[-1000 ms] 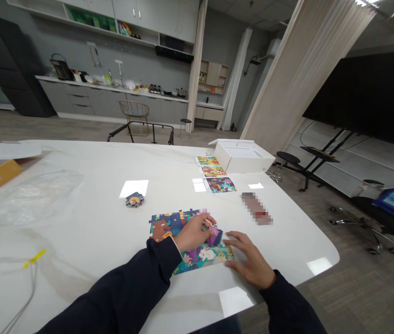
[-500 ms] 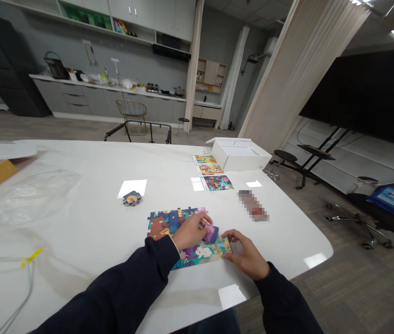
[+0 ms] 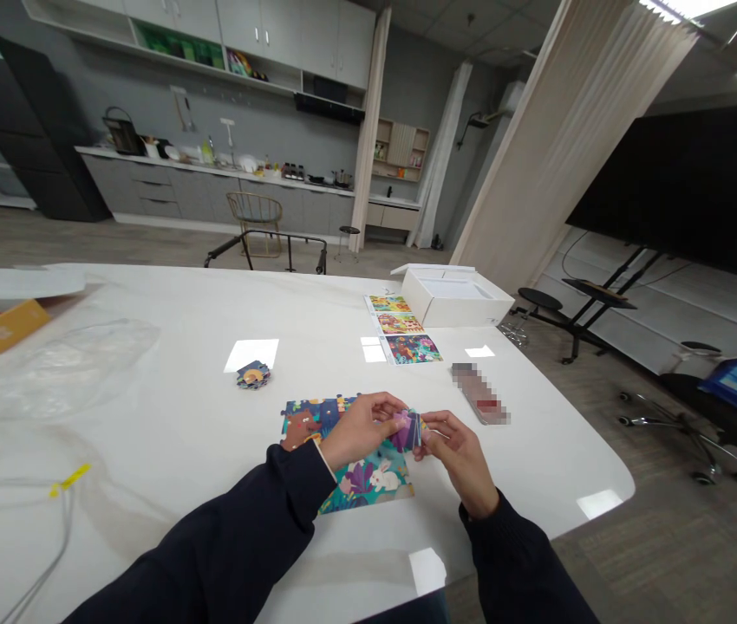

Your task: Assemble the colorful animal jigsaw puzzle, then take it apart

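A partly joined jigsaw puzzle (image 3: 368, 477) lies flat on the white table near its front edge, showing a brown bear and a white rabbit. Over its right part, my left hand (image 3: 367, 426) pinches a purple puzzle piece (image 3: 405, 431) between thumb and fingers. My right hand (image 3: 461, 457) closes on the right side of the held pieces, where a bit of yellow and teal shows. The two hands meet just above the puzzle; how many pieces they hold is hard to tell. A small pile of puzzle pieces (image 3: 253, 375) sits beyond the puzzle to the left.
Picture sheets (image 3: 413, 348) lie beside an open white box (image 3: 456, 296) at the back right. A blurred-out phone-like object (image 3: 480, 394) rests right of my hands. Leftward are clear plastic wrap (image 3: 69, 368), an orange box (image 3: 4, 328) and a cable with a yellow tag (image 3: 71, 479).
My right hand has lifted a yellow-and-teal piece from the puzzle's lower right and brought it up to the purple piece in my left hand. The camera view has shifted slightly.
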{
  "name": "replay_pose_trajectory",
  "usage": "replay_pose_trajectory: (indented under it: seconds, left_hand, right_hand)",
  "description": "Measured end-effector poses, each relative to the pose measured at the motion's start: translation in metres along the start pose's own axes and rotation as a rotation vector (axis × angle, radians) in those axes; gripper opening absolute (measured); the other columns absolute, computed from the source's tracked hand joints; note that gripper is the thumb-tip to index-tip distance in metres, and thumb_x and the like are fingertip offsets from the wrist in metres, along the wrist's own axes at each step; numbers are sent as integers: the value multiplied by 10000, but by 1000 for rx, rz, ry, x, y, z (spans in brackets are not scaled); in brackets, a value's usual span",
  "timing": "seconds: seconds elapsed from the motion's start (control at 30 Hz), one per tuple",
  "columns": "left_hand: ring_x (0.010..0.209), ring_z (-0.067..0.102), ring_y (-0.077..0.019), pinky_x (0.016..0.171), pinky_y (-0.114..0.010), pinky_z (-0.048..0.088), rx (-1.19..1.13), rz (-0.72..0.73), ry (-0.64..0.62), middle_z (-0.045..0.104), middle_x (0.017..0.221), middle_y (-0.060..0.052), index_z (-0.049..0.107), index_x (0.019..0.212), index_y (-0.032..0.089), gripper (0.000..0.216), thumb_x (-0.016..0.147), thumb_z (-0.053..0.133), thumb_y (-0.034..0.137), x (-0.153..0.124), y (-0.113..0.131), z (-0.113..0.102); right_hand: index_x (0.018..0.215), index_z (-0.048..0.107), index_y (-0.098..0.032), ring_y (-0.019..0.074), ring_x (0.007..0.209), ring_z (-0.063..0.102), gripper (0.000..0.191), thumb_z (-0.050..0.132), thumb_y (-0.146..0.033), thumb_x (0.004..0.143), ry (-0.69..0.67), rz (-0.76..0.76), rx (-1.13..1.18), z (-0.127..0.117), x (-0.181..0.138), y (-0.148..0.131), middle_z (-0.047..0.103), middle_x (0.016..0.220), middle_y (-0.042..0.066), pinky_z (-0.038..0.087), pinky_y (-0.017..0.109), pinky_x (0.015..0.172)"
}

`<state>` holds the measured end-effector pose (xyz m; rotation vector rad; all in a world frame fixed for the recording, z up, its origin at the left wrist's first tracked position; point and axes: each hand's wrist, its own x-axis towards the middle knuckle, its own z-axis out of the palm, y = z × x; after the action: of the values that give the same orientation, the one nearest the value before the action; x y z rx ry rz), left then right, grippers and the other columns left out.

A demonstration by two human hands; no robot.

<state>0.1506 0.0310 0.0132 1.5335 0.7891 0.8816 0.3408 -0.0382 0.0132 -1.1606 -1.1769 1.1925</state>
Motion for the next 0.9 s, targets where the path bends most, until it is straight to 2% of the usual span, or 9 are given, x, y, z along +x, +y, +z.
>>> replay_pose_trajectory:
  seconds: [0.07,0.13,0.3,0.37,0.43,0.57,0.7,0.8,0.9]
  left_hand:
    - [836,713,-200,843,-340,568,27,11,83,768,904,-84,756,1011,147,253,813,766,305,4,0,-15]
    - [833,720,-204,825,-335,575,79,39,237,775,910,-81,761,1019,154,268,808,766,321,8,-2,-47]
    - [834,727,-217,777,-344,594,187,10,790,783,907,-88,746,1014,147,317,766,783,342,-7,-9,-171]
    - [804,726,-219,770,-359,597,204,-31,890,780,871,-95,734,1013,117,325,779,770,339,-22,-14,-209]
    - [780,728,-221,759,-366,599,213,-70,919,780,841,-99,726,1012,87,326,791,763,325,-33,-20,-231]
    - [753,732,-246,730,-377,595,273,-140,898,775,776,-92,748,921,95,269,739,806,284,-38,-33,-238]
    - [737,717,-293,765,-426,561,436,-177,947,722,672,-72,754,792,149,205,643,862,241,-38,-35,-237]
    - [807,696,-299,874,-455,528,563,-149,990,713,777,-91,747,816,162,197,660,841,236,-42,-27,-234]
    - [905,653,-274,968,-443,491,664,-83,997,691,950,-95,743,946,180,189,777,731,264,-45,-14,-214]
  right_hand:
    - [1139,660,-211,239,754,739,477,779,-537,812,-52,-7,17,2,15,-2,716,1181,140,636,465,740]
    - [1252,624,-232,279,902,751,527,750,-534,840,-80,-33,-8,-3,33,1,675,1298,156,628,495,813]
    - [1160,659,-211,296,985,724,423,644,-555,915,-5,-230,-330,-15,73,29,733,1136,138,593,495,877]
    - [1119,688,-217,296,1029,711,359,600,-522,952,-79,-279,-482,-13,77,39,738,1140,124,570,485,933]
    - [1120,702,-226,290,1038,707,325,564,-485,978,-157,-314,-579,-9,76,43,737,1163,113,561,466,950]
    - [1157,701,-240,284,998,708,312,553,-450,981,-191,-366,-651,-7,71,44,727,1202,108,579,450,903]
    - [1231,692,-263,310,1155,655,344,647,-432,935,-265,-409,-701,-9,70,43,701,1264,110,550,492,995]
    - [1298,676,-275,339,1263,599,521,791,-459,825,-365,-418,-722,-9,68,43,674,1320,120,487,544,1098]
    - [1338,663,-273,355,1320,559,655,859,-488,752,-406,-428,-707,-9,68,42,650,1368,135,439,575,1143]
